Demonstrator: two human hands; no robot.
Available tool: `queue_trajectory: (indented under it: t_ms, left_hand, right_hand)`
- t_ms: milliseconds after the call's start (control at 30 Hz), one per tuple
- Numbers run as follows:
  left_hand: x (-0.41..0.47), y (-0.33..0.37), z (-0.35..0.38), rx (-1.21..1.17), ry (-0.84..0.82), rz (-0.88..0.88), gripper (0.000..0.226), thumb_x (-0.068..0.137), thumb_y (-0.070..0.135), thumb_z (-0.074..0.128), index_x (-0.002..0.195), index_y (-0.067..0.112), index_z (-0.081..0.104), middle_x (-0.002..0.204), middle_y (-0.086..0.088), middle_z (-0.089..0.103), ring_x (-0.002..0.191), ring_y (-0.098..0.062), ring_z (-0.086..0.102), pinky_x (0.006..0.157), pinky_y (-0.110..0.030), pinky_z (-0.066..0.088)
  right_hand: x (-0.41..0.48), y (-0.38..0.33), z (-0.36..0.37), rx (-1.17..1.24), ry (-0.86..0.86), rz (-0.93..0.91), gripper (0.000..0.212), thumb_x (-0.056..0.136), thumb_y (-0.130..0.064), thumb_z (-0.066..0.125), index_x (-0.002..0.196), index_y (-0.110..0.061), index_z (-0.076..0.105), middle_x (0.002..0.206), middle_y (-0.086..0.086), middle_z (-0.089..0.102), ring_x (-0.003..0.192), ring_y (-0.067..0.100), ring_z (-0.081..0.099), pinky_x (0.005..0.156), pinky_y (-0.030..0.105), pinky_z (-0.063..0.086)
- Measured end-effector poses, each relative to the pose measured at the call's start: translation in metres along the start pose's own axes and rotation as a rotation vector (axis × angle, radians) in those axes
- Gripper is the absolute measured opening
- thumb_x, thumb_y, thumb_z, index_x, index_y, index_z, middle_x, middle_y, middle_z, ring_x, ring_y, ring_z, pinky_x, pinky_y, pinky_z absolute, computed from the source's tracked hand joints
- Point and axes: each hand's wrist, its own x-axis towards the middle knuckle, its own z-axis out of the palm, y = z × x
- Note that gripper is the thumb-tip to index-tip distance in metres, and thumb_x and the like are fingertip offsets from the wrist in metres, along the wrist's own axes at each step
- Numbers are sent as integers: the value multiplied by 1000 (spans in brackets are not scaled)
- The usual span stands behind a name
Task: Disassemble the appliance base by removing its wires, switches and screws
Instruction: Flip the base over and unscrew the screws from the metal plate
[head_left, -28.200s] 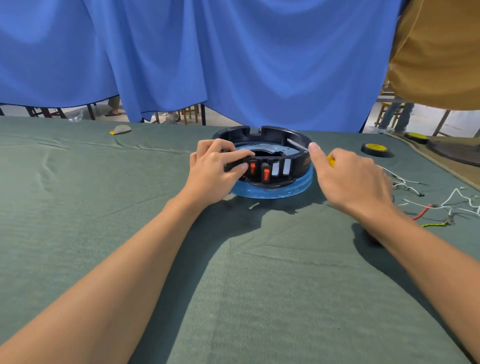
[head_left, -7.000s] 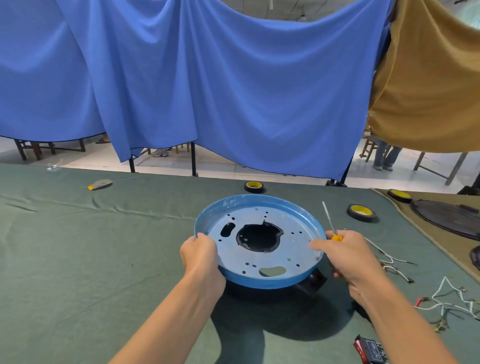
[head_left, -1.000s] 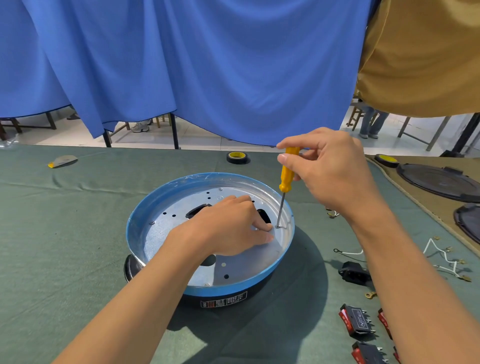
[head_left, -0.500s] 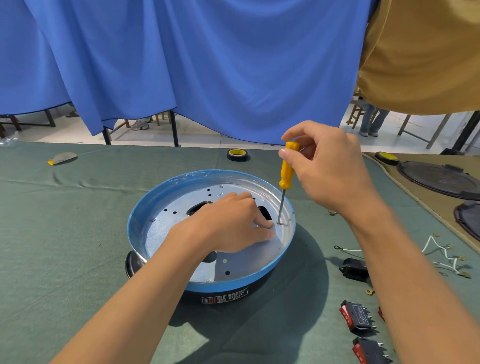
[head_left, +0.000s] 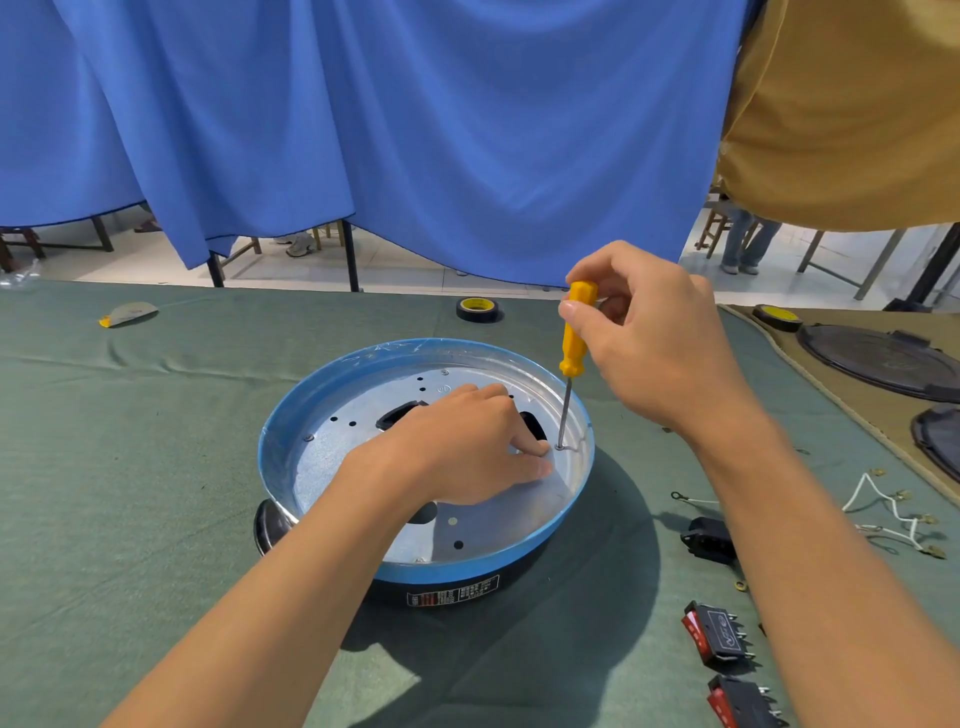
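The appliance base (head_left: 332, 415) sits in the middle of the green table, a blue-rimmed silver metal plate over a black plastic body. My right hand (head_left: 654, 348) grips the top of a yellow-handled screwdriver (head_left: 574, 343). The screwdriver stands upright, its tip on a screw (head_left: 559, 447) near the plate's right wall. My left hand (head_left: 462, 447) rests on the plate, its fingertips pressed down just left of the tip. Other screws show on the plate, one (head_left: 444, 372) at the far side and one (head_left: 308, 437) at the left.
Removed red-and-black switches (head_left: 719, 636) lie at the lower right, with a black socket (head_left: 709, 538) and white wires (head_left: 893, 512) beyond them. A tape roll (head_left: 478, 309) sits behind the base. Dark round lids (head_left: 878, 358) lie on tan cloth at the right. A small grey-yellow item (head_left: 127, 314) lies far left.
The screwdriver tip stays on the same screw while my right hand's fingers shift on the handle. My left hand has stayed on the plate.
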Motion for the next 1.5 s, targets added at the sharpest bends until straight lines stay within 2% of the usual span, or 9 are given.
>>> queue_trajectory:
  t_ms: [167, 300, 533, 800, 933, 1033, 1200, 1333, 1500]
  left_hand:
    - [0, 0, 0, 2, -3, 3, 34, 95, 50, 49, 126, 43, 61, 114, 5, 50, 111, -18, 42, 95, -44, 42]
    - [-1, 1, -1, 2, -7, -3, 35, 95, 50, 49, 127, 42, 60, 114, 6, 49, 111, -18, 41, 95, -44, 42]
    - [-2, 2, -1, 7, 4, -2, 35, 95, 51, 48, 127, 43, 60, 114, 6, 49, 110, -17, 41, 94, -44, 42]
    - [-2, 1, 0, 4, 8, -1, 35, 95, 51, 49, 126, 43, 61, 113, 6, 49, 110, -17, 41, 94, -44, 43]
    - [-2, 1, 0, 0, 8, -2, 34, 95, 51, 49, 126, 43, 61, 114, 6, 50, 110, -17, 42, 94, -45, 43]
    - [-2, 1, 0, -1, 9, -1, 34, 95, 51, 49, 125, 43, 62, 113, 6, 50, 110, -18, 41, 94, -45, 43]
    - [-2, 0, 1, 6, 8, -1, 34, 95, 50, 50, 125, 43, 61, 114, 6, 50, 111, -18, 41, 95, -45, 42]
    - [-1, 1, 1, 3, 11, 2, 33, 95, 49, 50, 125, 43, 62, 116, 6, 50, 111, -18, 41, 94, -46, 43]
    - [-2, 0, 1, -8, 8, -1, 33, 95, 51, 50, 124, 44, 62, 115, 6, 49, 112, -18, 40, 95, -45, 42]
  right_hand:
    - [0, 1, -3, -38, 33, -21, 15, 89, -21, 69, 103, -24, 72, 92, -5, 59, 68, 2, 56, 73, 12, 43]
    - [-1, 0, -2, -33, 23, -32, 17, 90, -18, 67, 106, -23, 71, 84, -10, 63, 69, -2, 56, 86, 26, 44]
    - [-2, -4, 0, 61, 47, 6, 18, 76, -37, 80, 84, -31, 65, 76, -14, 65, 73, 5, 60, 70, 15, 45]
    - [-1, -4, -6, 9, -28, -5, 9, 88, -14, 65, 93, -22, 68, 80, -5, 70, 82, 20, 67, 91, 45, 50]
    - [-2, -5, -2, 52, -41, 31, 5, 87, -29, 70, 90, -28, 66, 82, -4, 69, 90, 24, 66, 88, 41, 52]
    - [-2, -4, 0, 66, 15, 46, 15, 81, -35, 77, 94, -27, 73, 90, 0, 64, 79, 9, 64, 77, 18, 50]
    - [-1, -6, -2, 33, 17, 41, 21, 84, -19, 74, 104, -24, 76, 76, -11, 62, 82, 16, 65, 89, 38, 51]
    - [-1, -1, -1, -24, -76, 51, 29, 93, -11, 54, 116, -26, 64, 98, -2, 67, 99, 28, 63, 91, 46, 51]
    - [-3, -1, 1, -9, -59, 50, 18, 89, -30, 68, 94, -29, 51, 98, -2, 64, 95, 28, 60, 79, 40, 52]
